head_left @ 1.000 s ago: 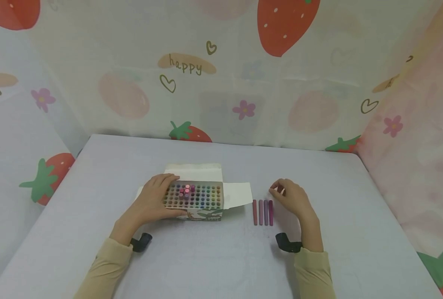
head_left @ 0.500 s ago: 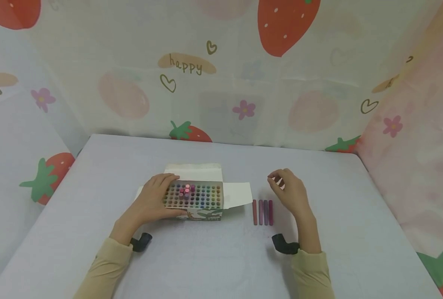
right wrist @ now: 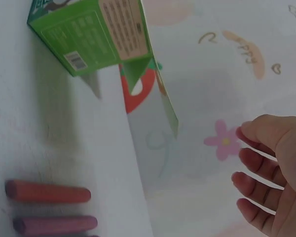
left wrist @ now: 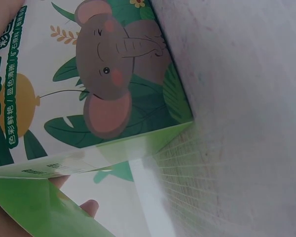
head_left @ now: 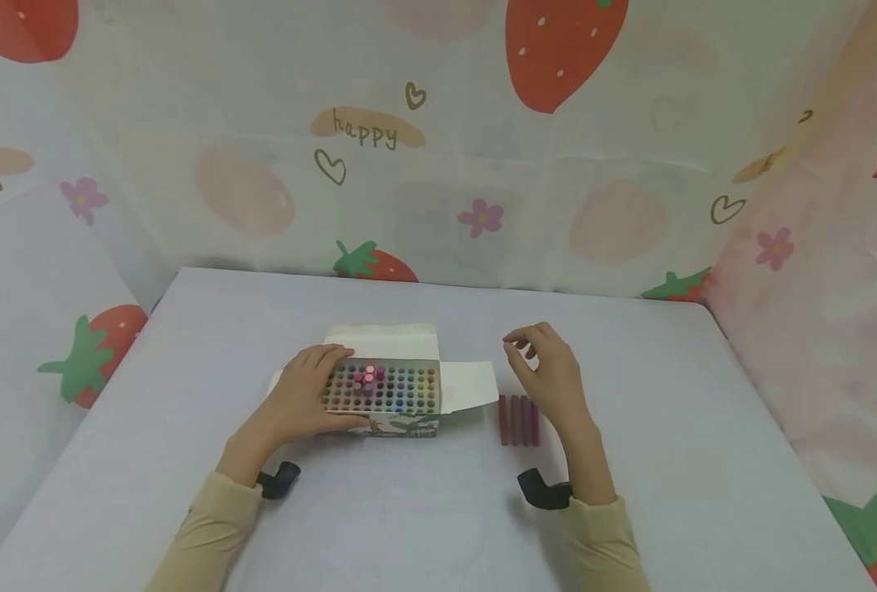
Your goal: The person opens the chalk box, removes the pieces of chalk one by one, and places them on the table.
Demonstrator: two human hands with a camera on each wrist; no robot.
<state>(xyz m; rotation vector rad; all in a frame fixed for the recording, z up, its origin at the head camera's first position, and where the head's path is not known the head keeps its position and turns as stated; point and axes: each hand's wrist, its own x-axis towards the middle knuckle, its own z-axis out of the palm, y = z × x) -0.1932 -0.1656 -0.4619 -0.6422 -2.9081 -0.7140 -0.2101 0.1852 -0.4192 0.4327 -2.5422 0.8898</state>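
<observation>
My left hand (head_left: 301, 403) grips the left end of a cardboard chalk box (head_left: 408, 425), thumb along its near side and fingers at the far edge. Colored chalk tops fill the box in rows, and several pink and purple chalk sticks (head_left: 369, 378) stand up higher than the others. In the left wrist view, the box's printed elephant side (left wrist: 108, 64) shows, with fingertips (left wrist: 90, 207) beyond a green flap. Right of the box, my right hand (head_left: 552, 374) hovers above the table with loosely bent fingers, holding nothing. Below it lie several reddish and purple chalk sticks (head_left: 515, 421) in a row.
The box's right flap (head_left: 469, 385) sticks out toward the loose chalk, and its back lid (head_left: 382, 339) is folded back. A white cloth covers the table (head_left: 408, 518). Behind it hangs a strawberry-patterned curtain (head_left: 482, 181).
My right hand has moved up and to the left, away from the loose chalk and nearer the box. The left hand has stayed on the box.
</observation>
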